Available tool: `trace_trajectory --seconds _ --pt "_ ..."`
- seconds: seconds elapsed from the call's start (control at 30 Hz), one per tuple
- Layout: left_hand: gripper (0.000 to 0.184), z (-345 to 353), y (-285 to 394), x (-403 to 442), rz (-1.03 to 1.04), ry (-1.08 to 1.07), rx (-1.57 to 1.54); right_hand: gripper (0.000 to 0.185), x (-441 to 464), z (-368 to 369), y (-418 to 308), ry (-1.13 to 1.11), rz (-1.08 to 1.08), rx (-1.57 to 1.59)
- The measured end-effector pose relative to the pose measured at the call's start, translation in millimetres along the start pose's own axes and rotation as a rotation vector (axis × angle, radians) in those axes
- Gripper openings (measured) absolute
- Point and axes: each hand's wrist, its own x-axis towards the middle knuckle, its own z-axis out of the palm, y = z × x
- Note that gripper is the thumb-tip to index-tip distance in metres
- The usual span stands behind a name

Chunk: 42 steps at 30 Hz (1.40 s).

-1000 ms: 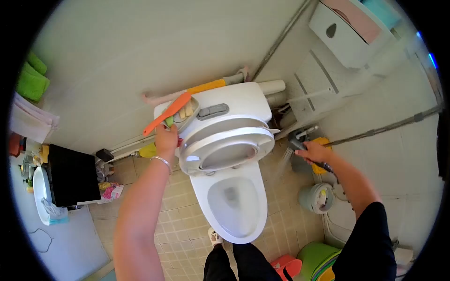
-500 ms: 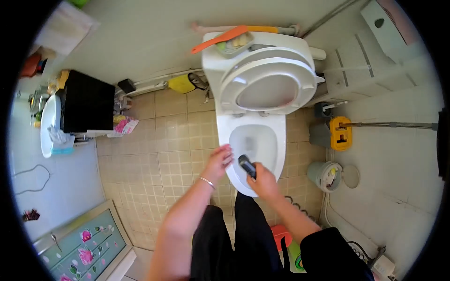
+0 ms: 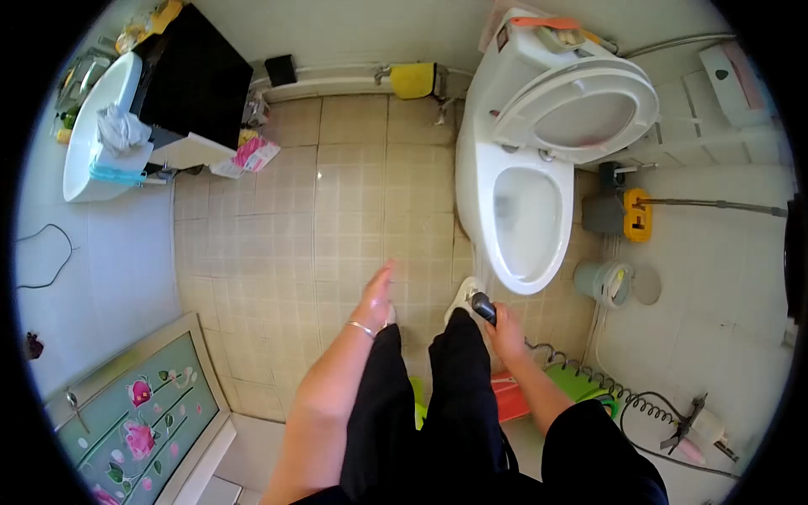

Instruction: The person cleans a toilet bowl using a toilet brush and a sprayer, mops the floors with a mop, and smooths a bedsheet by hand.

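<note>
My right hand [image 3: 505,335] is wrapped round a dark spray head [image 3: 484,308], just below the front rim of the white toilet [image 3: 471,185]. A coiled hose [image 3: 581,367] runs beside my right forearm. My left hand [image 3: 378,295], with a bracelet on the wrist, hangs over the tiled floor and holds nothing, its fingers extended. The toilet's seat and lid [image 3: 581,114] are raised. On the tank lie an orange brush [image 3: 545,23] and a small dish [image 3: 560,39].
A grey bucket [image 3: 603,215] with a yellow wringer and a pale bucket [image 3: 601,283] stand right of the toilet. Red and green basins [image 3: 508,397] are near my legs. A sink [image 3: 101,126] and black cabinet [image 3: 198,80] are upper left, a floral door [image 3: 143,425] lower left.
My left hand has left the dish and orange brush on the tank and moved down over the floor. My right hand has brought the spray head from right of the toilet to below its front rim.
</note>
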Motion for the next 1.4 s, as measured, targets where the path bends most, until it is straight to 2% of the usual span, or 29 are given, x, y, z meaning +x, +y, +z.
trace_trajectory --seconds 0.07,0.17,0.2,0.27,0.3,0.47,0.53,0.6,0.7,0.83,0.9,0.97,1.1,1.17,1.27,1.33,1.4 --pt "0.068 -46.3 5.0 -30.0 -0.055 0.153 -0.001 0.037 -13.8 13.5 -7.4 -0.058 -0.054 -0.156" --pt "0.071 -93.0 -5.4 -51.7 -0.144 0.274 0.086 0.038 -28.3 28.1 -14.4 -0.124 -0.026 -0.184" --pt "0.071 -103.8 -9.0 -55.1 -0.152 0.272 0.088 0.038 -31.6 37.4 -14.2 -0.035 0.052 -0.143" --pt "0.069 -122.7 -18.4 -61.5 -0.228 0.451 0.018 0.039 -41.9 53.1 -10.6 -0.046 0.076 -0.193" --pt "0.069 -133.0 -28.0 -60.8 -0.234 0.459 0.022 0.039 -46.6 58.9 -13.1 -0.054 0.095 -0.242" --pt "0.068 -217.0 -88.2 -43.9 0.130 0.089 0.117 0.038 -85.3 101.2 -27.9 -0.102 0.078 -0.218" --pt "0.062 -161.8 -74.1 -70.9 -0.004 0.153 0.012 0.038 -101.9 112.3 -31.6 -0.076 0.062 -0.216" --pt "0.060 -133.3 -72.8 -86.9 -0.124 0.124 0.012 0.038 -119.8 116.5 -37.8 -0.049 0.139 -0.193" --pt "0.061 -126.1 -101.2 -102.5 -0.094 0.039 -0.028 0.038 -147.0 124.4 -42.3 0.049 0.179 -0.175" --pt "0.064 -135.8 -131.1 -135.5 -0.126 0.072 0.007 0.039 -185.5 148.7 -43.1 0.068 0.122 -0.150" --pt "0.065 -152.6 -138.7 -149.4 -0.132 0.074 -0.013 0.038 -204.7 167.6 -55.8 -0.023 -0.024 -0.105" --pt "0.064 -183.6 -150.4 -161.8 -0.146 0.151 -0.017 0.036 -222.8 174.1 -89.3 -0.199 -0.021 -0.081" --pt "0.063 -256.2 -153.3 -186.3 -0.174 0.214 0.010 0.033 -256.2 221.8 -148.5 -0.403 -0.106 0.025" --pt "0.063 -280.6 -142.0 -207.6 -0.198 0.310 0.115 0.033 -259.3 251.7 -173.2 -0.276 -0.226 0.054" --pt "0.063 -333.8 -132.2 -212.4 -0.169 0.317 0.169 0.029 -230.6 295.7 -186.1 -0.223 -0.137 -0.052" --pt "0.062 -338.3 -114.8 -218.4 -0.166 0.323 0.189 0.029 -209.6 317.4 -184.0 -0.181 -0.057 -0.116" --pt "0.062 -339.5 -100.8 -222.5 -0.162 0.329 0.202 0.023 -186.5 321.6 -172.8 -0.024 -0.059 -0.134"
